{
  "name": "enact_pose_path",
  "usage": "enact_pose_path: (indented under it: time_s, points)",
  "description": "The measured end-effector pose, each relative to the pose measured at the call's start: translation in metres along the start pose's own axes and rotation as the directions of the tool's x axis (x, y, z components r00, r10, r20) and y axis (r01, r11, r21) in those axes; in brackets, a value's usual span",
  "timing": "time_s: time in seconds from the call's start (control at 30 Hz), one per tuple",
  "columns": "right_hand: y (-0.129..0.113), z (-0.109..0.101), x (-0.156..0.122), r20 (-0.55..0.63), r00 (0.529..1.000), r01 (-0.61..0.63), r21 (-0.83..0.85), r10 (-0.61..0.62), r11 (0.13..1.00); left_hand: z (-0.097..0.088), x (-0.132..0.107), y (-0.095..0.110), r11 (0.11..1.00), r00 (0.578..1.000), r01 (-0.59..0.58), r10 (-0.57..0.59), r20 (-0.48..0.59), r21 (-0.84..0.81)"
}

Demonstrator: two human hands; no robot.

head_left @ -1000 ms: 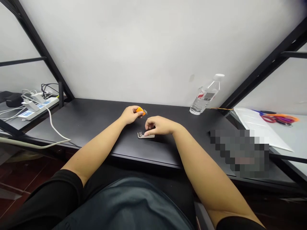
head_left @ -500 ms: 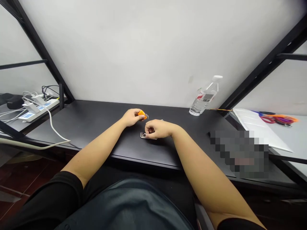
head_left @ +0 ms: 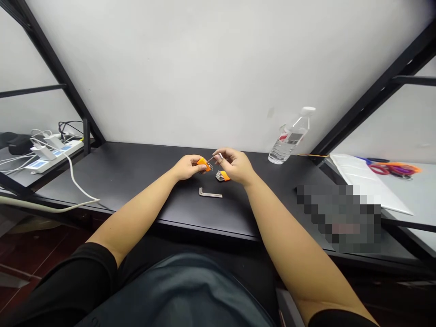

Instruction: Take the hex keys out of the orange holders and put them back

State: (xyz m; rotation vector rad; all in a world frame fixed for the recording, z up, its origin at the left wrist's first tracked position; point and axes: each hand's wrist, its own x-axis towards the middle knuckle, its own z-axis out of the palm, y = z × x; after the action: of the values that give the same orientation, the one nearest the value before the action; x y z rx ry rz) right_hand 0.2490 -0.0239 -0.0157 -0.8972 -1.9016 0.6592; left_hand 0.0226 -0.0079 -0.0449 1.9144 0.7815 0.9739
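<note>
My left hand (head_left: 188, 167) is closed on an orange hex key holder (head_left: 203, 162), from which several short metal key ends stick out on the right. Pinched in my right hand (head_left: 235, 164) is a single hex key (head_left: 213, 157), its tip at the holder's upper right side; I cannot tell whether it is inside the holder. Below my right hand, a second orange holder (head_left: 225, 175) with several hex keys lies on the black desk (head_left: 143, 181). Nearer to me lie loose L-shaped hex keys (head_left: 210, 195), close together.
A clear water bottle (head_left: 289, 138) stands tilted-looking at the back right by the wall. To the left is a white power strip (head_left: 56, 156) with plugs and cables. A white envelope (head_left: 371, 184) and coloured items (head_left: 391, 168) lie on the right, beside a blurred-out object (head_left: 340, 218).
My right hand has lifted a hex key from the desk and moved up to the holder in my left hand. The second holder and loose keys are now uncovered. My left hand has hardly moved.
</note>
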Motion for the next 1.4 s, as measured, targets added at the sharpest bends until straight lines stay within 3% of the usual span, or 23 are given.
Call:
enact_pose_path:
  time_s: [0.17,0.47,0.73,1.1,1.4]
  points:
    - [-0.001,-0.001,0.0,0.018,1.0,-0.003,0.059,0.002,0.998,0.002,-0.001,0.006,1.0,1.0,-0.01,0.011,0.023,-0.019]
    - [-0.002,0.013,-0.001,-0.05,0.998,-0.018,0.112,0.024,0.994,0.001,0.0,0.003,0.999,0.999,-0.003,0.004,-0.034,0.042]
    - [-0.007,0.009,-0.002,-0.023,0.998,-0.055,-0.232,0.051,0.971,-0.001,0.002,-0.002,0.994,0.996,0.041,-0.032,-0.085,0.106]
    - [-0.01,0.003,-0.004,0.174,0.979,-0.048,-0.306,0.105,0.951,-0.002,0.002,-0.002,0.996,0.999,0.017,-0.013,-0.052,0.092]
    - [-0.006,0.004,-0.003,0.217,0.965,-0.048,-0.397,0.145,0.917,0.0,0.001,0.003,0.987,1.0,0.026,-0.026,-0.005,0.158]
